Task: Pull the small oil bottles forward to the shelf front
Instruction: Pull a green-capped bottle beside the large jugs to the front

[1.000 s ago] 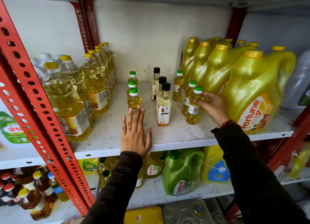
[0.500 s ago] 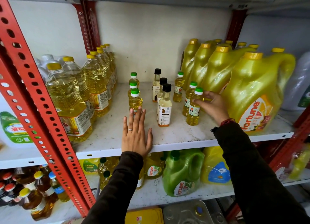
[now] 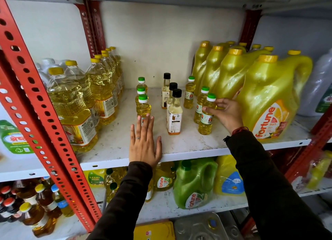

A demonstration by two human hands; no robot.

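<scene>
"fortune sun lite" is being shown in red on the label of the big yellow jug (image 3: 269, 103). Below that jug, "fortune" is being shown on the green jug (image 3: 195, 184), and again on a small bottle (image 3: 163, 178) left of it. "GULAB" is being displayed on the yellow can (image 3: 229, 177); "LAXMI" on a green label (image 3: 94, 178) further left. The small bottles' labels are too small to be read.

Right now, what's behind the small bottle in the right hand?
Behind the small bottle held by the right hand stand two more green-capped bottles in a row. The nearer one's lower part is covered; the wall behind them shows.
</scene>
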